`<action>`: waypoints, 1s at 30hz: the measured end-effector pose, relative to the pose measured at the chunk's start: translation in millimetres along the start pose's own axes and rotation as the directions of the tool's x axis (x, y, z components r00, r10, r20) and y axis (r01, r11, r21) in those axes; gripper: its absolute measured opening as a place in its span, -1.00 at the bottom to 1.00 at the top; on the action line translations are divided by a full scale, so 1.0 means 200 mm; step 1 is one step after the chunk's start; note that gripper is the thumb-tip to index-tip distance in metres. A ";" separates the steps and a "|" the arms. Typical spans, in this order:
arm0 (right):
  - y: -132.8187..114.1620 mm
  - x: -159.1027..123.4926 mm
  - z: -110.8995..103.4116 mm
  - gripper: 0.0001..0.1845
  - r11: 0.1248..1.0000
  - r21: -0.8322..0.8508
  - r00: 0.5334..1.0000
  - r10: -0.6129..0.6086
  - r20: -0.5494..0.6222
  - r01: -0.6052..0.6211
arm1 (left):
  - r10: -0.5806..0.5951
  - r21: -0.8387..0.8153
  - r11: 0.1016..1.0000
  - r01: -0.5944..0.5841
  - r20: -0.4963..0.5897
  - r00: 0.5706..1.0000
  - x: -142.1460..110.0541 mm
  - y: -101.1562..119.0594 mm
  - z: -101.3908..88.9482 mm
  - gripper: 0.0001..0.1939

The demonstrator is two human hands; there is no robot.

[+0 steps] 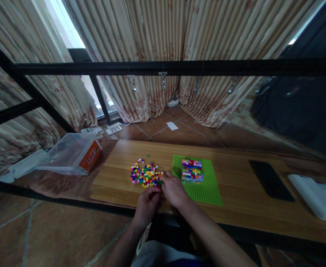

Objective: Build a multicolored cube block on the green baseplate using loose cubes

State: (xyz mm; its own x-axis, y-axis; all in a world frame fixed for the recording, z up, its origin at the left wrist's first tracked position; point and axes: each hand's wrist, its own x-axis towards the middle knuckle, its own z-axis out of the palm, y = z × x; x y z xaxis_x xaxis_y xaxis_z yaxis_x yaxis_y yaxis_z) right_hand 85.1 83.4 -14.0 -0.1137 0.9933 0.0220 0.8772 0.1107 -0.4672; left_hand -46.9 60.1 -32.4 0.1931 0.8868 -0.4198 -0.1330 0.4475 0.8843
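Observation:
A loose pile of small multicoloured building bricks (144, 174) lies on the wooden board. At its near right edge is my right hand (174, 189), fingers drawn together and touching the outermost bricks. My left hand (147, 204) is closed in a pinch just below and left of it, close to a few dark bricks. Whatever either hand's fingertips hold is too small to make out. To the right, a green studded baseplate (203, 194) carries a block built of many coloured bricks (192, 170), standing near its upper middle.
A clear plastic bin (68, 154) with an orange label lies left of the wooden board (232, 178). On the right are a black phone-like slab (271, 180) and a white packet (315, 196). A black metal rail (179, 68) crosses in front of the curtains.

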 end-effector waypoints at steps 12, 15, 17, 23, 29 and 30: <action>-0.01 -0.13 -0.01 -0.77 0.880 0.474 0.962 0.108 -0.251 0.025 | -0.116 -0.304 0.945 0.122 0.035 0.993 -0.03 0.02 0.03 -0.50; -0.05 -0.17 -0.01 -0.76 0.810 0.584 0.970 0.103 -0.221 0.047 | -0.174 -0.467 0.862 0.198 0.094 0.980 -0.03 0.03 0.06 -0.67; -0.06 -0.19 0.00 -0.77 0.773 0.632 0.965 0.120 -0.235 0.058 | -0.190 -0.520 0.828 0.212 0.096 0.977 -0.04 0.03 0.08 -0.74; -0.04 -0.22 0.03 -0.85 0.626 0.780 0.928 0.274 -0.251 0.026 | -0.209 -0.513 0.827 0.229 0.098 0.973 -0.07 0.08 0.11 -0.82; -0.01 -0.23 0.03 -0.86 0.344 0.938 0.853 0.499 -0.151 -0.035 | -0.204 -0.417 0.877 0.236 0.122 0.971 -0.09 0.08 0.13 -0.79; 0.00 -0.24 0.02 -0.84 0.291 0.956 0.847 0.516 -0.128 -0.033 | -0.199 -0.380 0.896 0.231 0.122 0.972 -0.10 0.08 0.14 -0.74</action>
State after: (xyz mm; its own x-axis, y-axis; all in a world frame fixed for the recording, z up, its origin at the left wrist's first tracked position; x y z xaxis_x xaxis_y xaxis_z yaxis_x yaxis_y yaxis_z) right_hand 87.5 35.7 -19.1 0.4162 0.9027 -0.1095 -0.1870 -0.0328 -0.9818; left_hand -26.4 46.3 -4.6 0.3324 0.7592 -0.5595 -0.4435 0.6494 0.6177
